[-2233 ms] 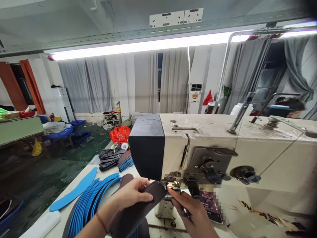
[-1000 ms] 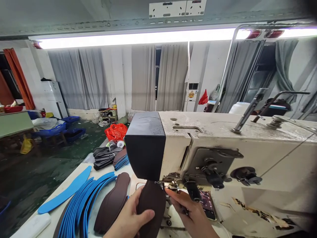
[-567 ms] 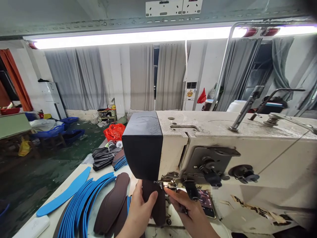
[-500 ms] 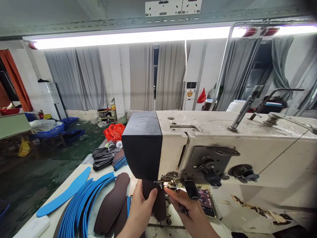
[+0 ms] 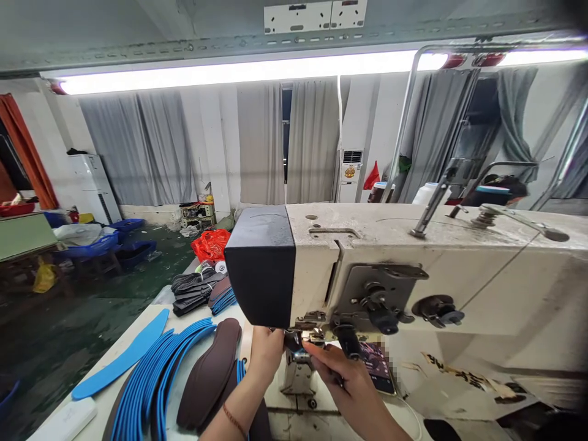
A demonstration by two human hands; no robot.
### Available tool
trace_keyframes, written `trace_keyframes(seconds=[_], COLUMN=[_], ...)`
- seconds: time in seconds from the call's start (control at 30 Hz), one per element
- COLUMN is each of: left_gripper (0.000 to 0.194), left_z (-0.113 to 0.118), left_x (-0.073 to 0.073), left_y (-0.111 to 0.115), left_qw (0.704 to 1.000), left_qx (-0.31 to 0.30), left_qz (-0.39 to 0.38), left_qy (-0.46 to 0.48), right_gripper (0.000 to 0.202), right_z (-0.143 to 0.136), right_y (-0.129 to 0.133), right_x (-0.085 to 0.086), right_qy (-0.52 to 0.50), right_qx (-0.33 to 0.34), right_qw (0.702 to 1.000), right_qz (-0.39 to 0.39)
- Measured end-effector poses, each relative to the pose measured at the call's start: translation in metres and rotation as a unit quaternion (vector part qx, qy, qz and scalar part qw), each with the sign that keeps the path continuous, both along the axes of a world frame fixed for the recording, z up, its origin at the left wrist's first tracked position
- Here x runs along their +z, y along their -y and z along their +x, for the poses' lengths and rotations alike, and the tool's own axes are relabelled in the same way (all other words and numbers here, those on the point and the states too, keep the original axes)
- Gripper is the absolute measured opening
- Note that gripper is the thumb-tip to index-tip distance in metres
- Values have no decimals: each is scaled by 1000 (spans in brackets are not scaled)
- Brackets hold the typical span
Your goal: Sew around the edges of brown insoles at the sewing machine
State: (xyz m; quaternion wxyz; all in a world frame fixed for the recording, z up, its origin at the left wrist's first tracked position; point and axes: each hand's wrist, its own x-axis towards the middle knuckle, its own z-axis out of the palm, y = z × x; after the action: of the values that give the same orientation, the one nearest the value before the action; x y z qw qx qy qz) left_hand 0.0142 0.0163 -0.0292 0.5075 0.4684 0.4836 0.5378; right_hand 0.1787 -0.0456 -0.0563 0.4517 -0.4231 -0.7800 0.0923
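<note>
Under the black end cover of a white sewing machine [image 5: 413,288], my left hand [image 5: 267,352] grips a dark brown padded piece [image 5: 293,340], its fingertips partly hidden by the cover. My right hand [image 5: 337,367] is beside the needle area, index finger extended to the edge of the piece; its other fingers curl around something dark that I cannot make out. Left of my hands lie brown padded pieces [image 5: 209,380], a fanned stack of blue-edged pieces [image 5: 142,380] and a single blue piece [image 5: 124,358].
A phone [image 5: 377,367] lies behind my right hand. Black strips [image 5: 195,291] and a red plastic bag [image 5: 210,245] are at the table's far end. A white box [image 5: 67,422] sits at the near left edge.
My left hand has moved away from me and turned, and the brown piece has shifted from hanging toward me to beneath the machine head. The view has shifted slightly.
</note>
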Motion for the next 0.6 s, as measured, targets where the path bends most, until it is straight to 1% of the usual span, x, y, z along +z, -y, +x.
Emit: trace_keyframes(seconds=[0.17,0.3,0.43,0.6], left_gripper=[28,25,21,18], left_z=[0,-1,0,12], left_x=[0,-2,3,9], left_y=[-9,-10,-1,12], left_qw=[1000,999,998,994], left_qx=[7,15,30,70], left_qz=[20,31,46,75], left_qy=[-10,-21,-28,-32], right_gripper=[49,47,44,41], right_z=[2,2,0,-3], right_y=[-3,-4,-1,2], right_x=[-7,-10,-8,-3], right_qy=[5,-4,-4,4], right_qx=[15,15,13,6], right_qw=[1000,1000,1000,1000], right_qz=[-5,-9,-15,5])
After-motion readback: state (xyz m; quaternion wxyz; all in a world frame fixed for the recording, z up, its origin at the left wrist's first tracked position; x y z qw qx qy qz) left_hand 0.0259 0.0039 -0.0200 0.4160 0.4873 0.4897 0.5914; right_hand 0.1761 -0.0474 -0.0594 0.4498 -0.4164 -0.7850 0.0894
